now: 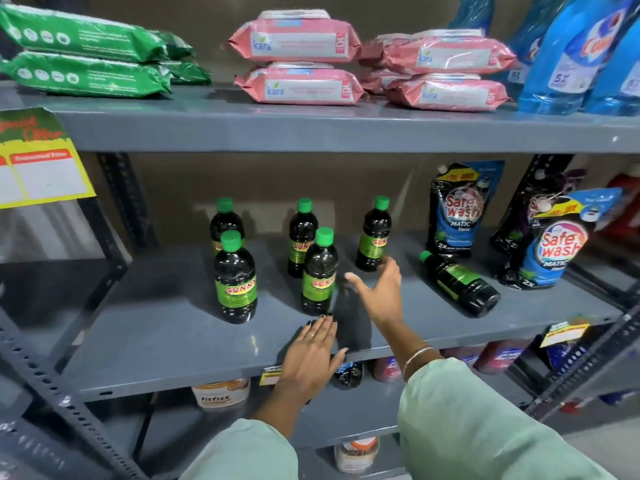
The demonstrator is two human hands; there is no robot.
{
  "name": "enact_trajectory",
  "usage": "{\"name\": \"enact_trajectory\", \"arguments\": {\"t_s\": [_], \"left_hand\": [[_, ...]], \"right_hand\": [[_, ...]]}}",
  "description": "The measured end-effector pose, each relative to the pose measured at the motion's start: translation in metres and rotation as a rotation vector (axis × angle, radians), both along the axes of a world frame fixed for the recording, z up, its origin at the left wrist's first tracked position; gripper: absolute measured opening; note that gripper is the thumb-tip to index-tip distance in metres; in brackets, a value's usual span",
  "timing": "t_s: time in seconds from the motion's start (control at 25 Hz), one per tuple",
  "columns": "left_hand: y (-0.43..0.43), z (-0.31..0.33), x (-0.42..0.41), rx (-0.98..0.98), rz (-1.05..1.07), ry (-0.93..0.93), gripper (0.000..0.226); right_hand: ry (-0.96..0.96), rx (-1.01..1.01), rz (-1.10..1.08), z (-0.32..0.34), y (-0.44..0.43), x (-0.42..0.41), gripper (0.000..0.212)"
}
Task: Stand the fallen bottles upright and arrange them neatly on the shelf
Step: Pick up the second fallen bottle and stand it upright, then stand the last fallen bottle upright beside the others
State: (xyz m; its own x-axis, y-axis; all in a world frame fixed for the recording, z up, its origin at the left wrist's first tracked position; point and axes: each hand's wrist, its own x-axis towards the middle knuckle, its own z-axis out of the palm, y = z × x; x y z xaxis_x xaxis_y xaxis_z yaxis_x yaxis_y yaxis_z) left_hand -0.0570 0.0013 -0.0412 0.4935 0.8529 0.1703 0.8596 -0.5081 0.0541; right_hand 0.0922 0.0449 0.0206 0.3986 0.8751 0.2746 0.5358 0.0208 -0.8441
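Grey steel shelf (173, 348), middle tier: five dark bottles with green caps stand upright in a loose cluster left of centre; one fallen bottle (459, 284) lies on its side to the right, cap pointing far-left, base toward the near edge, just beside the detergent pouches (450, 213). Right hand (379, 289): released, fingers spread, holding nothing, between the nearest standing bottle (318, 271) and the fallen one, close by the far-right upright bottle (374, 235). Left hand (311, 355): flat, empty, resting at the shelf's near lip. Step judged in hand: last bottle not yet raised. Next move likely calls for a reach right, gripping the body. Open room: bare shelf around the right hand; near edge and pouches crowd the fallen bottle.
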Motion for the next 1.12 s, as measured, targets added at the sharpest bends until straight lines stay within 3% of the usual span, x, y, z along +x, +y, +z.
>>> {"name": "enact_trajectory", "arguments": {"t_s": [0.12, 0.28, 0.4, 0.6, 0.92, 1.04, 1.12], "left_hand": [[0.002, -0.004, 0.039, -0.041, 0.043, 0.0, 0.061], [0.007, -0.008, 0.082, -0.026, 0.121, -0.046, 0.061], [0.007, -0.01, 0.099, -0.029, 0.193, -0.077, 0.072], [0.007, -0.009, 0.103, -0.139, 0.316, -0.073, 0.081], [0.007, -0.008, 0.102, -0.193, 0.29, -0.076, 0.06], [0.008, -0.009, 0.101, -0.166, 0.312, -0.066, 0.064], [0.007, -0.01, 0.101, -0.138, 0.286, -0.067, 0.07]], "right_hand": [[-0.214, -0.06, -0.122, 0.012, 0.007, 0.055, 0.069], [-0.589, -0.313, -0.254, 0.009, 0.021, 0.134, 0.049], [-0.707, -0.487, -0.312, -0.005, 0.031, 0.173, 0.039], [-0.767, -0.664, -0.251, -0.019, 0.046, 0.202, 0.05], [-0.846, -0.627, -0.279, -0.025, 0.045, 0.216, 0.06], [-0.739, -0.557, -0.298, -0.022, 0.038, 0.206, 0.065], [-0.516, -0.439, -0.314, -0.014, 0.037, 0.192, 0.066]]}}
